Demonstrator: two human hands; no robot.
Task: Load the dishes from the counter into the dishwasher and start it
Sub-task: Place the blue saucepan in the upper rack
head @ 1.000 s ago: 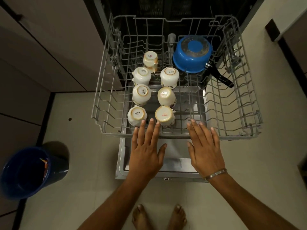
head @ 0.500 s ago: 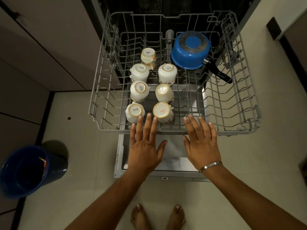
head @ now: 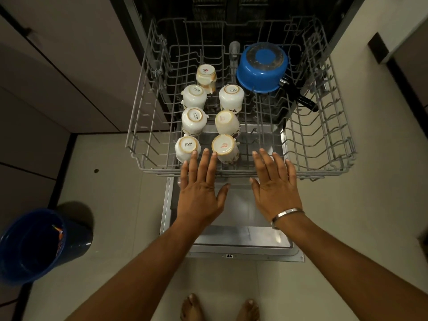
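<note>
**Upper rack extended, both hands flat at its near edge**

The wire rack (head: 333,126) is seen pulled out over the lowered dishwasher door (head: 234,239). Seven white cups (head: 194,96) are stood upside down in two columns in the left half of the rack, four in the left column and three in the right. The nearest pair is located just behind the rack's near rail. A blue saucepan (head: 261,66) is placed upside down at the far right, its black handle pointed toward the near right.

The left hand (head: 199,195) is held palm down with the fingers straight and spread; nothing is gripped. Its fingertips (head: 205,152) are positioned over the near rail, just beside the nearest cups; contact with rail or cups cannot be confirmed. The right hand (head: 275,193) is held in the same way, fingers extended and spread, over the near rail to the right of the cups, and nothing is held. A metal bangle (head: 287,214) is worn on the right wrist.

A dark blue bin (head: 34,246) is stood on the tiled floor at the near left. Two bare feet (head: 192,306) are visible at the near edge.
</note>
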